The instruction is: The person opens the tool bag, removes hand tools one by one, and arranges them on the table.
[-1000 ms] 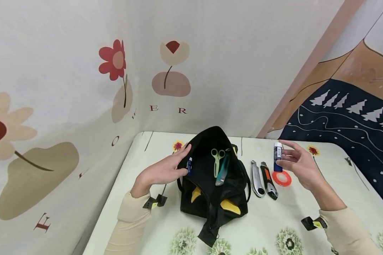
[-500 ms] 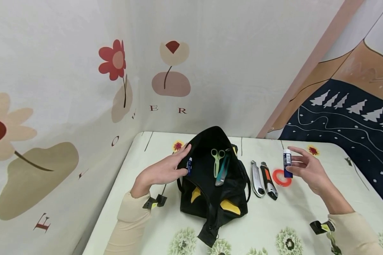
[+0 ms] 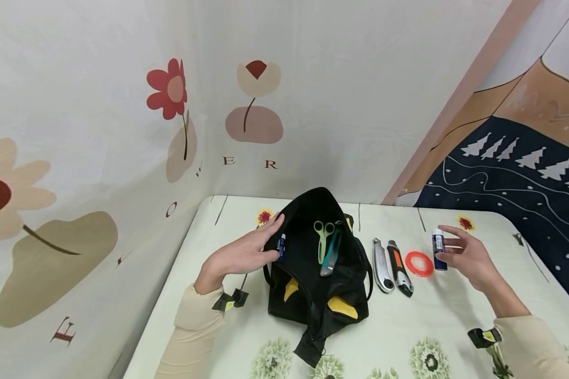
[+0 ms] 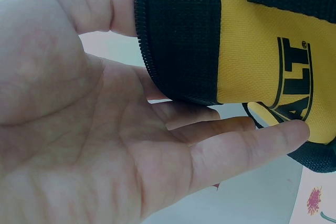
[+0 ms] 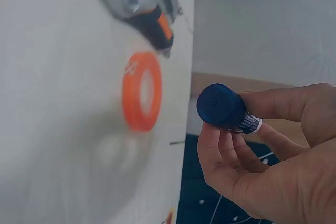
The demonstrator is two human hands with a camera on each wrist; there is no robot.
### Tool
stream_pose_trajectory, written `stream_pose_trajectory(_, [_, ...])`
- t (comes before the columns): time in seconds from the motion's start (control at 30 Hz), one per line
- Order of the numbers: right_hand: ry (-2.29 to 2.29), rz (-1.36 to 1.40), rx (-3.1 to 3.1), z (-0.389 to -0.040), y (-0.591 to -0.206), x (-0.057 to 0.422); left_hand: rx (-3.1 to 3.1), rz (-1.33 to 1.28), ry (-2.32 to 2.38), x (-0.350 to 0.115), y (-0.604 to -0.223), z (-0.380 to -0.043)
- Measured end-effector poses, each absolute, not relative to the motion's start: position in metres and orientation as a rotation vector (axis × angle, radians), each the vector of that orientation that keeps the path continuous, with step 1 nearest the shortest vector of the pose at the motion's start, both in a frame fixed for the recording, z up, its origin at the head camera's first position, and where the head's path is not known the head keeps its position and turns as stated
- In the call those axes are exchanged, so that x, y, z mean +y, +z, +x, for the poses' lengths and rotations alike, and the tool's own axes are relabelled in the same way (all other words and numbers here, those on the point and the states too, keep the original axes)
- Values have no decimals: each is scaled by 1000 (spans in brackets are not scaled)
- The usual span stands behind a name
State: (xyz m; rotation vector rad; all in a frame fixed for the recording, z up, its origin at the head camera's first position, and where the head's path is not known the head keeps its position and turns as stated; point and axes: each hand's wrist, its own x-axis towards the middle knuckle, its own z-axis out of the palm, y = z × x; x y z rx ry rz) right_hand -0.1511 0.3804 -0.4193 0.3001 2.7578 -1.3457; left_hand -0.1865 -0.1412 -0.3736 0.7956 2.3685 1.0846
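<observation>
A black and yellow tool bag [image 3: 291,310] stands with its mouth wide, the letters ALT on its yellow side. My left hand [image 3: 244,251] holds its left rim; the thumb reaches inside the zipped edge while the fingers lie nearly straight along the outside [image 4: 247,153]. Inside the bag are light green scissors [image 3: 321,245], a teal utility knife [image 3: 330,255] and a small blue tube [image 3: 281,246] near the left thumb. My right hand [image 3: 469,261] pinches a blue glue stick with a white cap [image 3: 438,250], upright and raised over the table, blue base downward [image 5: 220,106].
Right of the bag, a silver utility knife [image 3: 382,267] and a black and orange one [image 3: 399,269] lie side by side. An orange-red tape roll [image 3: 413,270] lies beside them, left of the glue stick. A patterned cloth wall [image 3: 360,131] rises behind the table [image 3: 237,337].
My right hand has moved right and a little toward me with the glue stick, from above the tape roll to its right side. The left hand and bag have stayed put.
</observation>
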Motion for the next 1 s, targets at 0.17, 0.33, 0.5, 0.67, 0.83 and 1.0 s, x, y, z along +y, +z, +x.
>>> stream_pose_trajectory(0.17, [-1335,352,2722,-151,-428,389,2362,794,1088,-141,-373,-187])
stream_pose_trajectory(0.33, [-1309,380,2710,-152,-439,395,2364,794,1088,-141,-373,-187])
stream_pose_trajectory(0.5, [-1201,397,2735,-155,-447,399,2364,796,1096,-141,-374,-187])
stream_pose_trajectory(0.67, [-1124,384,2736,-155,-451,401,2355,799,1104,-141,-374,-187])
stream_pose_trajectory(0.83, [-1078,373,2727,-157,-454,401,2350,797,1107,-141,-375,-187])
stream_pose_trajectory(1.0, [-1030,375,2750,-158,-458,403,2347,795,1110,-141,-374,-187])
